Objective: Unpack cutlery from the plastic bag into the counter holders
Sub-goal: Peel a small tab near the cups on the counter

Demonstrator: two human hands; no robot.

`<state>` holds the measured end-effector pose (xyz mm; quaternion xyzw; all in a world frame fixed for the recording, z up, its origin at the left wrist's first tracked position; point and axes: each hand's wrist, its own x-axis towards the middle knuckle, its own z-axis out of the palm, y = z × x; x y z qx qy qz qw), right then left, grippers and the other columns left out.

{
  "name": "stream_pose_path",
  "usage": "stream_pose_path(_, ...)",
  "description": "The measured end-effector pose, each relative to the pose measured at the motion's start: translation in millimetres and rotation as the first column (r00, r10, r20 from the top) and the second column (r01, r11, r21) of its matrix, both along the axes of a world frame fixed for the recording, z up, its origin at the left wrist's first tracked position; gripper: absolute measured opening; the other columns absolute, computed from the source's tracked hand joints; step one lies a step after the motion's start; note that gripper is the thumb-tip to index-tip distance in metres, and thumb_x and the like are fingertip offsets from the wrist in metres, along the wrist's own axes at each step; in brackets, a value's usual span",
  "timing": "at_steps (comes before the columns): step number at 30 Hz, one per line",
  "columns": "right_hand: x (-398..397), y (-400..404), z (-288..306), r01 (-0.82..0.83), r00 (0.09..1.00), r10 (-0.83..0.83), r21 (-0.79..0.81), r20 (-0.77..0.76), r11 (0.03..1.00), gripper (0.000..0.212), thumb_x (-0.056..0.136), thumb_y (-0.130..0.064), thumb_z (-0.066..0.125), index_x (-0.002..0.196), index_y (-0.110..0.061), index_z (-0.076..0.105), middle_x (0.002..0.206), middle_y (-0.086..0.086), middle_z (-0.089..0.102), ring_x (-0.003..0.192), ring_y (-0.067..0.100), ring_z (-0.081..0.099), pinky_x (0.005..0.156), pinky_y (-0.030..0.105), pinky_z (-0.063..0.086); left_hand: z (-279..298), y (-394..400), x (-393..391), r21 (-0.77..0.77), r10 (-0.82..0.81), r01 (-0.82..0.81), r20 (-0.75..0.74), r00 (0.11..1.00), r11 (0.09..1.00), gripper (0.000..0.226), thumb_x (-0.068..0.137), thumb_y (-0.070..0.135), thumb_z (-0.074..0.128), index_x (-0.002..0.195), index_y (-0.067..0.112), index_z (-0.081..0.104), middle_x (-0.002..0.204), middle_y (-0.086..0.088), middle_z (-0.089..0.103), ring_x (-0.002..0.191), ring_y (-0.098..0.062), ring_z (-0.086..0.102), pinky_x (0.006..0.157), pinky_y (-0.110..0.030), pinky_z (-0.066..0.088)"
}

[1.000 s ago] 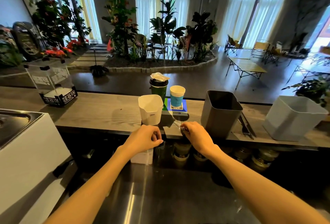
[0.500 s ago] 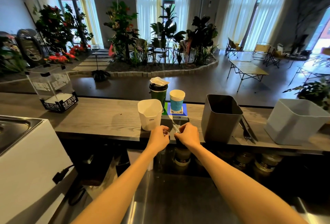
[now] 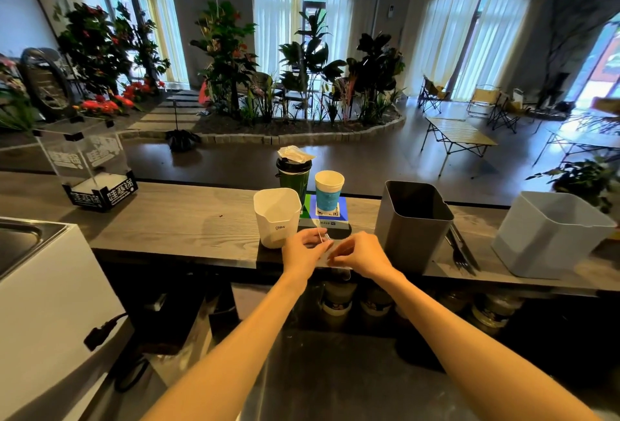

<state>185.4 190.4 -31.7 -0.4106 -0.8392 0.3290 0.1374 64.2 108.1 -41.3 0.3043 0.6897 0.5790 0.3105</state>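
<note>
My left hand (image 3: 302, 249) and right hand (image 3: 360, 254) are still pinching the plastic bag (image 3: 323, 254), now beside the white holder (image 3: 276, 216); the grey holder (image 3: 414, 221) is showing nothing inside.

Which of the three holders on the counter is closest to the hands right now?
The small white holder, just beyond the left hand. The dark grey holder stands right of the right hand; the light grey holder is farthest right.

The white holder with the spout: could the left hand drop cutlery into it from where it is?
Probably yes. The white holder stands open-topped right beside the left hand, nothing between them, though both hands are busy pinching the plastic bag.
</note>
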Motion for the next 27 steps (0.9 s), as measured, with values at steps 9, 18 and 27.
stream_pose_path(9,14,-16,44,-0.114,0.97,0.143,0.15,-0.195,0.982,0.018,0.082,-0.021,0.082,0.099,-0.015,0.081,0.093,-0.004,0.078,0.084,0.004,0.071,0.084,0.021,0.059,57,-22,-7,0.122,-0.088,0.099,-0.091,0.992,0.988,0.009,0.084,0.025,0.079,0.092,0.026,0.076,0.092,0.004,0.075,0.084,-0.012,0.07,0.067,-0.025,0.058)
stream_pose_path(18,6,-33,79,-0.055,0.775,-0.072,-0.181,-0.628,0.982,0.017,0.093,-0.018,0.07,0.108,-0.015,0.077,0.09,-0.006,0.078,0.086,0.011,0.076,0.067,0.019,0.059,89,-46,-32,0.358,-0.055,-0.007,0.162,0.985,0.934,0.025,0.082,0.011,0.079,0.106,0.011,0.072,0.092,-0.006,0.078,0.084,-0.017,0.076,0.07,-0.022,0.059)
stream_pose_path(27,-15,-40,92,-0.043,0.844,-0.104,-0.26,-0.526,0.965,0.025,0.09,-0.023,0.072,0.113,-0.012,0.075,0.101,0.009,0.076,0.075,0.011,0.073,0.062,0.018,0.059,88,-52,-27,0.336,-0.038,0.025,0.031,0.999,0.941,0.016,0.096,0.023,0.062,0.106,0.015,0.073,0.098,-0.001,0.075,0.083,-0.011,0.075,0.067,-0.015,0.056)
